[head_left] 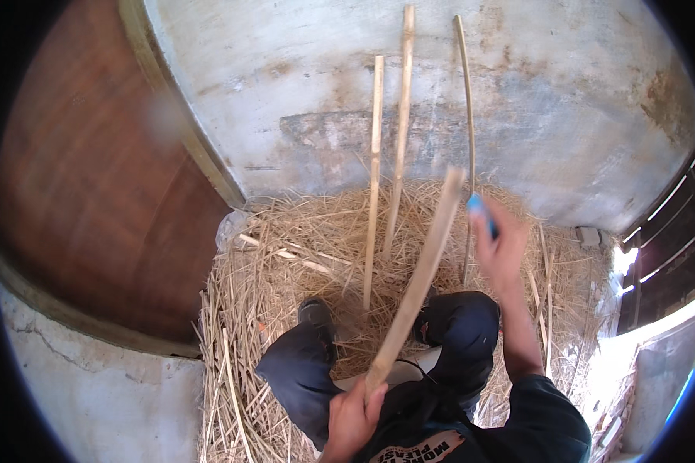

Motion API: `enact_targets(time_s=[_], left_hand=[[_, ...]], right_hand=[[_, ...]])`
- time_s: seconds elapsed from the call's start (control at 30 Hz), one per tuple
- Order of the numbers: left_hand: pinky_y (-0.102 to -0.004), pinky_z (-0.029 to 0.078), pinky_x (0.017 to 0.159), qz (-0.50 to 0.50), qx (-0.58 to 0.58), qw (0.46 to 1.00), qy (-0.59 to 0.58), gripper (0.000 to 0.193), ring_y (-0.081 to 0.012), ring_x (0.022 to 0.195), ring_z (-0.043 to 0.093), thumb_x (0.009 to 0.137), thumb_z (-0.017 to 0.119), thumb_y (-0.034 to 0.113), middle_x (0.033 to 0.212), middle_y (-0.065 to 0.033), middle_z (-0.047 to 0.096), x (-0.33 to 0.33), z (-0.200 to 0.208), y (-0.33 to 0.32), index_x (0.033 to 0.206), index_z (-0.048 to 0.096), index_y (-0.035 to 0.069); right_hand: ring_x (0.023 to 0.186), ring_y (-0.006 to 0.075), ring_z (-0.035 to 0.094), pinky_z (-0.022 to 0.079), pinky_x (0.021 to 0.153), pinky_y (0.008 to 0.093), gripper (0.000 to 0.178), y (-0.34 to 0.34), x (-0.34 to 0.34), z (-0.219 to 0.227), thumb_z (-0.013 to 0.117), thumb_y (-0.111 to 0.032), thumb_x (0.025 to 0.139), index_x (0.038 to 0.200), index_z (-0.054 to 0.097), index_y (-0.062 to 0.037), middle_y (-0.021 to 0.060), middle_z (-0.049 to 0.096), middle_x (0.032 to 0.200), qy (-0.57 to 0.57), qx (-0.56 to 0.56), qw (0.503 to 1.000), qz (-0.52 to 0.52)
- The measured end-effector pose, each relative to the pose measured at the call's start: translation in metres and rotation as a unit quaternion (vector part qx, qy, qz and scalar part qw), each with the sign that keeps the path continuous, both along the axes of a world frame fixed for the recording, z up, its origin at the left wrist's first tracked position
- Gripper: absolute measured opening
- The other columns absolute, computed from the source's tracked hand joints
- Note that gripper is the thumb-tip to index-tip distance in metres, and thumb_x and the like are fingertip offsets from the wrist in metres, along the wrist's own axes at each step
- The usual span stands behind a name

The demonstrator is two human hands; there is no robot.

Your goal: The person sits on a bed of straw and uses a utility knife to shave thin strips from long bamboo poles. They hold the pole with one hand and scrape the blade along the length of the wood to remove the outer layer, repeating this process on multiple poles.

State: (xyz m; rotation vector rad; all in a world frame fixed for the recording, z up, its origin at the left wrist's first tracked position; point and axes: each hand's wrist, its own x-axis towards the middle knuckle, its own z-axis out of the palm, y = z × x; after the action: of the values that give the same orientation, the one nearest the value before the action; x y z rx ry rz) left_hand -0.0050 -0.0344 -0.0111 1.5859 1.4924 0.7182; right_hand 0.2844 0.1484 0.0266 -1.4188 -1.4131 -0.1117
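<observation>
A long pale wooden stick [415, 297] slants up and away from my lap. My left hand [353, 417] is closed around its near end. Beside the stick's far end, my right hand [503, 245] is raised and smeared by motion. Its fingers are wrapped around a small tool with a bright blue handle [475, 205]; the rest of that tool is hidden or too blurred to make out. Whether the tool touches the stick I cannot tell.
Three peeled sticks, one of them a thin pole [466, 92], lean on the stained pale wall [579, 100]. Shavings and straw [278, 285] cover the floor around my legs. A reddish-brown door [100, 185] is at the left. Dark slats [672, 231] let light in at the right.
</observation>
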Motion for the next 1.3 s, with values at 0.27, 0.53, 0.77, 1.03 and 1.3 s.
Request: enact_targets(time_s=[0.27, 0.53, 0.77, 1.03, 1.3], left_hand=[[-0.0471, 0.050, 0.061, 0.010, -0.033, 0.999, -0.023, 0.030, -0.0391, 0.062, 0.065, 0.108, 0.060, 0.027, 0.070, -0.0201, 0.064, -0.029, -0.025, -0.002, 0.100, 0.066, -0.001], [-0.0263, 0.028, 0.054, 0.058, -0.080, 0.959, -0.267, 0.048, -0.0084, 0.062, 0.037, 0.116, 0.042, 0.041, 0.073, -0.0002, 0.047, -0.042, -0.045, 0.019, 0.084, 0.051, 0.007], [-0.0297, 0.032, 0.054, 0.058, -0.083, 0.971, -0.215, 0.056, -0.0105, 0.060, 0.041, 0.117, 0.037, 0.041, 0.067, -0.0019, 0.048, -0.040, -0.020, 0.032, 0.080, 0.053, 0.003], [-0.0280, 0.030, 0.054, 0.065, -0.103, 0.965, -0.232, 0.055, -0.0086, 0.059, 0.039, 0.117, 0.038, 0.044, 0.068, 0.0003, 0.046, -0.040, -0.015, 0.033, 0.080, 0.052, 0.005], [-0.0258, 0.028, 0.052, 0.073, -0.108, 0.957, -0.259, 0.054, -0.0072, 0.060, 0.037, 0.117, 0.039, 0.047, 0.069, 0.0012, 0.046, -0.044, -0.014, 0.034, 0.083, 0.052, 0.007]], right_hand=[[0.063, 0.0093, 0.047, 0.036, 0.058, 0.0306, 0.029, 0.030, 0.051, 0.017, 0.066, -0.032, 0.107, 0.112, 0.073, -0.0046, 0.0011, 0.059, 0.071, 0.072, -0.063, 0.995, 0.034], [0.065, 0.0130, 0.054, 0.045, 0.063, 0.0313, 0.040, 0.017, 0.051, -0.028, 0.061, -0.021, 0.108, 0.145, 0.057, -0.0074, 0.0053, 0.058, 0.081, 0.043, -0.237, 0.949, 0.204], [0.065, 0.0136, 0.051, 0.045, 0.061, 0.0281, 0.055, -0.013, 0.023, -0.013, 0.055, -0.018, 0.109, 0.161, 0.042, -0.0121, 0.0075, 0.058, 0.098, 0.494, -0.320, 0.673, 0.447], [0.076, 0.0174, 0.059, 0.050, 0.070, 0.0288, 0.072, -0.040, -0.013, -0.010, 0.053, -0.002, 0.104, 0.170, 0.026, -0.0099, 0.0130, 0.060, 0.119, 0.466, -0.249, 0.685, 0.502], [0.079, 0.0132, 0.060, 0.050, 0.069, 0.0273, 0.071, -0.048, -0.021, -0.005, 0.046, 0.001, 0.108, 0.172, 0.017, -0.0070, 0.0146, 0.061, 0.130, 0.343, -0.247, 0.750, 0.510]])
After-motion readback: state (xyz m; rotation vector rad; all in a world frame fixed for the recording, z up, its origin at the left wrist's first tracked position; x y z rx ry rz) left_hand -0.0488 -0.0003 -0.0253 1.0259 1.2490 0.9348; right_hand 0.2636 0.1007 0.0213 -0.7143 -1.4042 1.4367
